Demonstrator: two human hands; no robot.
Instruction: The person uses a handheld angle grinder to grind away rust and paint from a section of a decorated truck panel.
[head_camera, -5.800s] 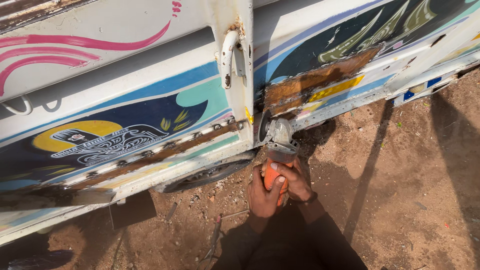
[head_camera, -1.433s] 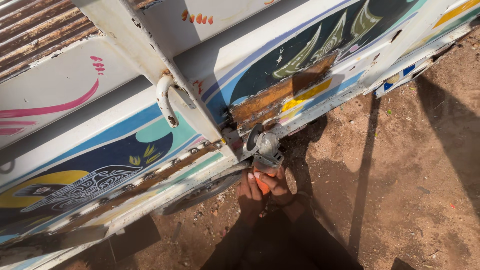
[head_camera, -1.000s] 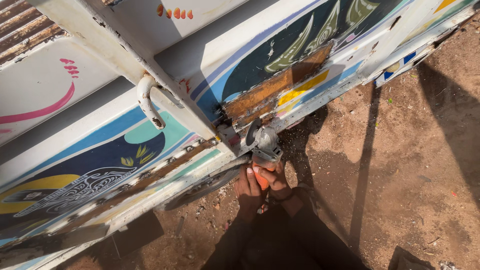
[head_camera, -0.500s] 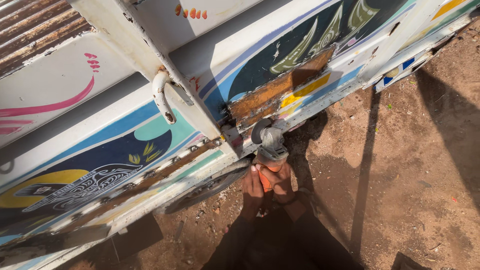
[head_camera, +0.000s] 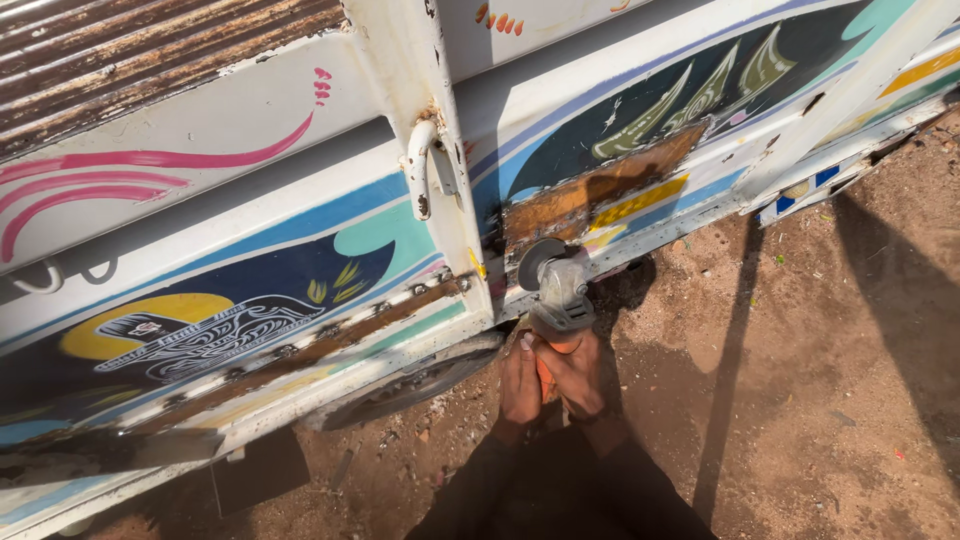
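As hands (head_camera: 555, 385) grip, angle grinder (head_camera: 556, 290) points up toward painted panel (head_camera: 600, 190).

Both hands (head_camera: 553, 380) around angle grinder (head_camera: 556, 292)

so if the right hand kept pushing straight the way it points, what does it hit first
The right hand grips the angle grinder and points up toward the truck side. Straight on, the grinder's disc would probably meet the rusty bare patch on the painted panel first; the remaining gap is hard to judge.
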